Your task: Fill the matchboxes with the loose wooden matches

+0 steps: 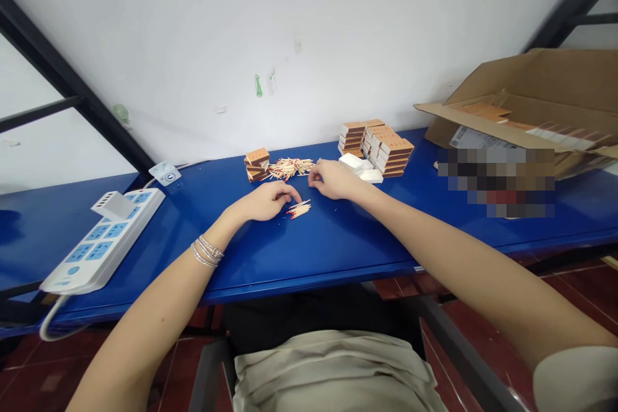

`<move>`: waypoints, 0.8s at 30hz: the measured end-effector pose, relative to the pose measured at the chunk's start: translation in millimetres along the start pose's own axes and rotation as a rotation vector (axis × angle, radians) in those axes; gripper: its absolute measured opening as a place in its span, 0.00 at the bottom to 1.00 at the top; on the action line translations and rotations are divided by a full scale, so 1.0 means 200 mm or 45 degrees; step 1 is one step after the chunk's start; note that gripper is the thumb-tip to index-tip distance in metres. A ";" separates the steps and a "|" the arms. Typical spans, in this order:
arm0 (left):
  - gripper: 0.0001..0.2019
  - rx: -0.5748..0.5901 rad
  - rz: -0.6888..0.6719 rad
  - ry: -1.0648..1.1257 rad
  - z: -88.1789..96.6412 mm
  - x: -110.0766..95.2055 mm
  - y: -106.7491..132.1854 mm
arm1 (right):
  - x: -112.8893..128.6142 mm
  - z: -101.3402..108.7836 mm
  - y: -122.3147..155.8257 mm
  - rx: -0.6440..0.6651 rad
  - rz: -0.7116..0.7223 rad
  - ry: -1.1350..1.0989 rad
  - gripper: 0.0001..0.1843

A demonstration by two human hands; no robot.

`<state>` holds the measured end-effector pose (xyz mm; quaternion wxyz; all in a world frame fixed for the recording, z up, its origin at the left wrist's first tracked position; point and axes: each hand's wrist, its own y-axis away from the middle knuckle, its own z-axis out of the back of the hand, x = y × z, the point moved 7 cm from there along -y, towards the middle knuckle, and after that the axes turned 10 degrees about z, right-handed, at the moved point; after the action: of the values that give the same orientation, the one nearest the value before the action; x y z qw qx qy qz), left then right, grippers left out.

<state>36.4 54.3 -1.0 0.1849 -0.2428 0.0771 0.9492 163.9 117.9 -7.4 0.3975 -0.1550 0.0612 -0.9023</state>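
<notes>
A small bunch of matches [299, 208] with red heads lies on the blue table. My left hand [270, 199] is just left of it, index finger stretched toward the matches and thumb apart, holding nothing that I can see. Farther back is a loose heap of matches [291, 168]. Beside its right end, my right hand [333, 179] has its thumb and fingertips drawn together; whatever they pinch is too small to make out. White matchbox trays [371, 176] lie behind the right hand, partly covered by it.
A short stack of matchboxes [257, 164] stands left of the heap, and taller matchbox stacks [389, 147] stand at back right. An open cardboard box [483, 87] holds more boxes at far right. A white power strip [109, 251] lies at left. The wall [309, 45] rises behind.
</notes>
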 end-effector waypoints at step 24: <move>0.18 -0.117 0.164 -0.046 0.06 0.10 -0.02 | 0.07 -0.01 0.02 0.038 -0.014 -0.640 0.10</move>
<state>16.5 66.3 -0.1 0.1137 -0.2285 0.0456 0.9658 157.4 104.3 -6.9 0.3975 -0.3690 -0.0538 -0.8384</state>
